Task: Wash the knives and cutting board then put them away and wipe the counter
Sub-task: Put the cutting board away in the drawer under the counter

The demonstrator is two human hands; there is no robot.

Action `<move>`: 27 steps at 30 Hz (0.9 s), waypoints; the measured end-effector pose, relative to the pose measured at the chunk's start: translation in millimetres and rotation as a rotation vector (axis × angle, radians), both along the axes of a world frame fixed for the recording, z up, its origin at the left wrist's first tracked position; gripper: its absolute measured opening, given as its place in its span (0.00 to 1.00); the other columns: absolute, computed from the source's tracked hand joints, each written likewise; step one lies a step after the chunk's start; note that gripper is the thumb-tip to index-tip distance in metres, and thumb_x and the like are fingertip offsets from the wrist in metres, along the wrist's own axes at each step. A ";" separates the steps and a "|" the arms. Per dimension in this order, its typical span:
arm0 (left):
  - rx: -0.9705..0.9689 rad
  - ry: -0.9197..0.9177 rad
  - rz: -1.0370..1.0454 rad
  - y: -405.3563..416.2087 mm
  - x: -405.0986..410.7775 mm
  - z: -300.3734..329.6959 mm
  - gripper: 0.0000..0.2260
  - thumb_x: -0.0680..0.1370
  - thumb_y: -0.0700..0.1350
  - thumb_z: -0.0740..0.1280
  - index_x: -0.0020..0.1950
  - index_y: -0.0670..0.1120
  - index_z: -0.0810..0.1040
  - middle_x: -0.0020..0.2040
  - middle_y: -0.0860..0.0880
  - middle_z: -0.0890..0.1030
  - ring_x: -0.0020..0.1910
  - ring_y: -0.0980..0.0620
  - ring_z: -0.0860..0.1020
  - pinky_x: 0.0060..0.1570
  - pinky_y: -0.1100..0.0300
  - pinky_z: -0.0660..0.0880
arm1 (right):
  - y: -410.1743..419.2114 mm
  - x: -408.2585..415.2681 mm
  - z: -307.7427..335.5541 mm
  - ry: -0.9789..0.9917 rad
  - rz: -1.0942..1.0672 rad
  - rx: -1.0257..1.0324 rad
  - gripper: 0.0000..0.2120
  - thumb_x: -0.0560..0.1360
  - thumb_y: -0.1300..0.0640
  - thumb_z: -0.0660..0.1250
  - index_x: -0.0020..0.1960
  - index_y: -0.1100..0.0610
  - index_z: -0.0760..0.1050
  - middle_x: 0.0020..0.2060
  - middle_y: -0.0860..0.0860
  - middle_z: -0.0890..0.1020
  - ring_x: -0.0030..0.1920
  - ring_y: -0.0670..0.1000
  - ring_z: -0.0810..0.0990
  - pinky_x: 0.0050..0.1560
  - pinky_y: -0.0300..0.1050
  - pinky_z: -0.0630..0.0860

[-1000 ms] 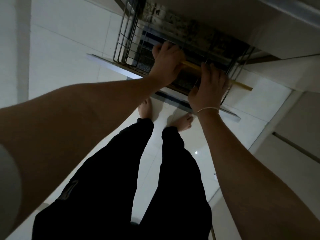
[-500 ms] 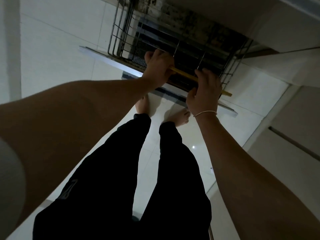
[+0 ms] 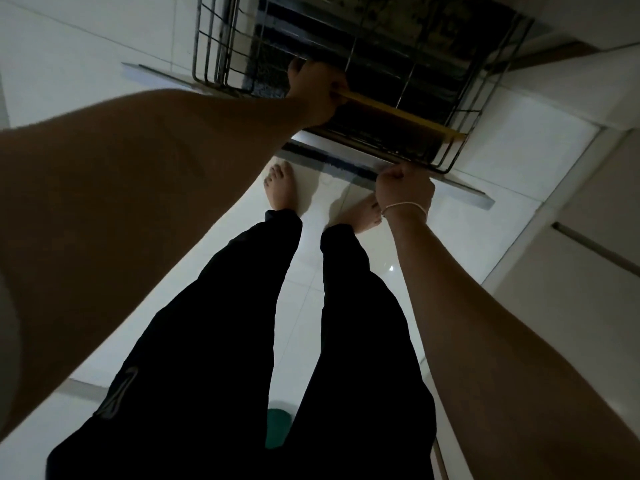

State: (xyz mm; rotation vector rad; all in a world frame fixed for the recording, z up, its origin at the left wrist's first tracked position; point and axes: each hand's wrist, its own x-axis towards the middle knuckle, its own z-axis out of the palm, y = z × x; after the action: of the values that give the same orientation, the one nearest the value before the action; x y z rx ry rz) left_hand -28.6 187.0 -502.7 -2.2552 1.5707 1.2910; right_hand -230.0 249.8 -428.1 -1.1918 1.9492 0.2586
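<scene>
This looks like the putting-away step. The cutting board (image 3: 398, 114) stands on its edge in the pull-out wire basket (image 3: 221, 46), near its front. The left hand (image 3: 317, 90) grips the board's left end. The right hand (image 3: 403, 190) is curled on the drawer front (image 3: 460, 192). Next, let go and push the drawer shut. No knives show.

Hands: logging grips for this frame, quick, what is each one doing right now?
Left hand: grips the thin yellow-edged cutting board standing in the pull-out wire rack.
Right hand: fingers curled on the rack's grey front panel.
</scene>
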 end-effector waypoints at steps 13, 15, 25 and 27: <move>0.058 0.269 1.060 82.2 -27.4 62.2 0.39 0.78 0.47 0.62 0.83 0.42 0.44 0.83 0.44 0.40 0.79 0.36 0.58 0.76 0.44 0.59 | -50.7 57.1 24.5 -0.511 -1.327 0.307 0.12 0.75 0.62 0.63 0.59 0.60 0.73 0.56 0.61 0.76 0.54 0.63 0.78 0.59 0.57 0.79; 0.132 0.348 1.226 57.7 -17.8 56.1 0.35 0.80 0.44 0.61 0.83 0.42 0.47 0.83 0.42 0.46 0.76 0.38 0.62 0.71 0.50 0.62 | -62.8 55.1 22.0 -0.515 -1.328 0.368 0.13 0.73 0.61 0.63 0.57 0.59 0.72 0.61 0.62 0.74 0.56 0.68 0.74 0.59 0.59 0.77; -0.240 0.708 1.199 2.1 5.0 63.3 0.49 0.72 0.35 0.64 0.83 0.52 0.36 0.84 0.42 0.49 0.79 0.33 0.57 0.76 0.34 0.60 | -91.9 47.5 31.2 -0.937 -1.455 0.047 0.17 0.72 0.60 0.63 0.60 0.60 0.72 0.67 0.61 0.71 0.63 0.68 0.73 0.61 0.63 0.76; -0.357 0.737 1.071 -10.7 21.6 35.2 0.49 0.70 0.37 0.63 0.82 0.53 0.34 0.82 0.34 0.45 0.76 0.23 0.50 0.64 0.38 0.76 | -72.5 40.4 35.9 -1.098 -1.435 0.021 0.28 0.66 0.64 0.62 0.67 0.63 0.69 0.73 0.60 0.69 0.70 0.66 0.71 0.65 0.57 0.73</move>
State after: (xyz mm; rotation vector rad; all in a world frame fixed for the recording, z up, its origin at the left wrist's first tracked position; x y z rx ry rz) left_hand -7.0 176.4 -467.5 -3.2588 0.5768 2.4489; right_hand -189.6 177.2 -392.2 0.3231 1.2920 -0.9172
